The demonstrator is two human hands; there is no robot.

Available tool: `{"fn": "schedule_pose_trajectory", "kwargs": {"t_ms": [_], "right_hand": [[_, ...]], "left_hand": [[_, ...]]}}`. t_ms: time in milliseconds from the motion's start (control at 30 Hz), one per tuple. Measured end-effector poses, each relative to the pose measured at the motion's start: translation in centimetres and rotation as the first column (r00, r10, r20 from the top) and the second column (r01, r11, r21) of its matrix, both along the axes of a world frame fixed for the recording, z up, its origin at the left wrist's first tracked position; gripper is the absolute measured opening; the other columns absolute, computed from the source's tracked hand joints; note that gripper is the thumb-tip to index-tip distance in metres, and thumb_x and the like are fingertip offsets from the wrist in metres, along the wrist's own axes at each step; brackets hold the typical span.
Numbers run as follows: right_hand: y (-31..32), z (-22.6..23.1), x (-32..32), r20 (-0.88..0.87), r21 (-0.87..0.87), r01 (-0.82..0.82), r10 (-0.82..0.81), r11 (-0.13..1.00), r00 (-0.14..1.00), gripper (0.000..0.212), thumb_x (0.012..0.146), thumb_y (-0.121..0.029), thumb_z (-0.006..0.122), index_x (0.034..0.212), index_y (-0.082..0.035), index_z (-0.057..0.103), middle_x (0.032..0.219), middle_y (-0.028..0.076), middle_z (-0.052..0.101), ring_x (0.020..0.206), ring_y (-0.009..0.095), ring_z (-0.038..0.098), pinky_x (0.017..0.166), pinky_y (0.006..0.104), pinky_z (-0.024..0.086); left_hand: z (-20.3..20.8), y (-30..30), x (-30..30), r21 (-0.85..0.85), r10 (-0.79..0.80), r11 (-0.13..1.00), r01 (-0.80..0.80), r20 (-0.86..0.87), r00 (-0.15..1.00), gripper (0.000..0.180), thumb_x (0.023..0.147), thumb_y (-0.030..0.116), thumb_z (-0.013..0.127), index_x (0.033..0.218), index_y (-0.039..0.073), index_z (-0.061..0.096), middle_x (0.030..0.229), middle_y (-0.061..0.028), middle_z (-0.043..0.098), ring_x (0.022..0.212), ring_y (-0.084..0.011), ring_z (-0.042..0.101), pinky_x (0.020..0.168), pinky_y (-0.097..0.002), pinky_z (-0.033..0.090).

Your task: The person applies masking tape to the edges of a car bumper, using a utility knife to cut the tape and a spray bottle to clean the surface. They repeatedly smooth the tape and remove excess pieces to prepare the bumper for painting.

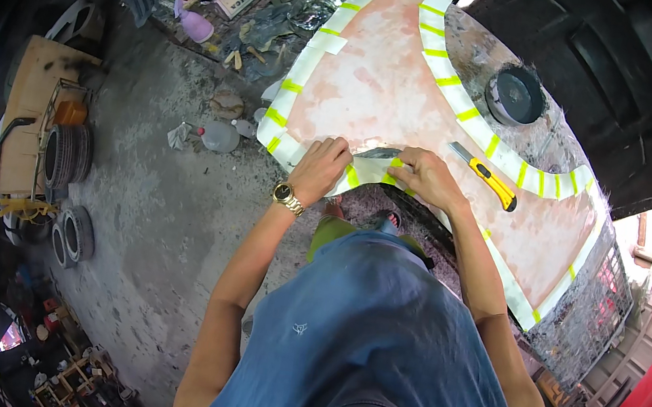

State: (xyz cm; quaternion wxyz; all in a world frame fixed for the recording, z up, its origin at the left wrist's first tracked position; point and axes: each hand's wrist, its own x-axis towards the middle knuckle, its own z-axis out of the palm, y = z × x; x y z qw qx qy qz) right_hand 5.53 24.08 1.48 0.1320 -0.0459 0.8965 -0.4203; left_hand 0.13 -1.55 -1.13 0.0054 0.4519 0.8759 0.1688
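Observation:
A large curved panel (376, 63), whitish with reddish-brown patches, lies in front of me. White strips (295, 90) run along its edges, crossed by short yellow-green tape pieces (448, 81). At the near edge, my left hand (320, 169), with a gold watch on its wrist, is closed with its fingertips on the white border strip. My right hand (427, 177) pinches the same border beside a yellow-green tape piece. Between both hands shows a dark grey sliver (378, 153); I cannot tell what it is. A yellow and black utility knife (493, 183), blade out, rests on the panel right of my right hand.
A round tub of dark content (516, 95) stands beyond the panel's right curve. Clear jugs (220, 137) sit on the stained floor at left, with tyres (69, 156) farther left. A pink spray bottle (193, 23) stands among clutter at the far left.

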Motion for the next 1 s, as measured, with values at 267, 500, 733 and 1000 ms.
{"fn": "schedule_pose_trajectory", "kwargs": {"t_ms": [267,500,733,1000], "right_hand": [[0.4,-0.3,-0.2,-0.024,0.029,0.008,-0.007,1.0,1.0,0.029,0.088,-0.028,0.068,0.101,-0.002,0.071,0.089,0.018,0.067,0.087,0.035,0.063,0.077,0.0439,0.049],[0.5,-0.3,-0.5,-0.027,0.032,0.016,-0.015,0.999,1.0,0.027,0.087,-0.027,0.069,0.099,-0.002,0.07,0.087,0.017,0.067,0.086,0.036,0.063,0.076,0.0442,0.049],[0.4,-0.1,0.7,-0.193,-0.022,-0.078,0.072,0.997,0.979,0.021,0.088,-0.021,0.069,0.086,-0.001,0.067,0.084,0.016,0.065,0.084,0.036,0.062,0.074,0.0445,0.049],[0.6,-0.5,0.0,-0.122,-0.076,-0.014,0.005,0.997,0.993,0.023,0.09,-0.018,0.068,0.081,0.002,0.063,0.076,0.016,0.059,0.078,0.032,0.058,0.071,0.0424,0.046]], "left_hand": [[0.3,-0.5,-0.6,-0.018,-0.101,0.995,0.101,-0.026,0.994,0.025,0.081,-0.001,0.054,0.105,0.006,0.058,0.105,-0.0072,0.053,0.1,-0.0256,0.053,0.085,-0.0372,0.042],[0.1,-1.0,-1.0,-0.081,-0.144,0.986,0.144,0.01,0.99,0.027,0.081,0.002,0.055,0.108,0.006,0.057,0.109,-0.0071,0.053,0.106,-0.025,0.052,0.089,-0.0367,0.042],[-0.8,-1.5,-0.3,0.005,-0.09,0.996,0.09,-0.001,0.996,0.026,0.082,0.004,0.056,0.108,0.006,0.057,0.11,-0.0074,0.054,0.108,-0.0259,0.052,0.09,-0.0381,0.041],[-1.1,-1.8,0.8,0.121,0.043,0.992,-0.047,0.036,0.998,0.021,0.089,0.014,0.059,0.108,0.006,0.058,0.111,-0.0088,0.057,0.107,-0.0279,0.053,0.089,-0.0407,0.041]]}}
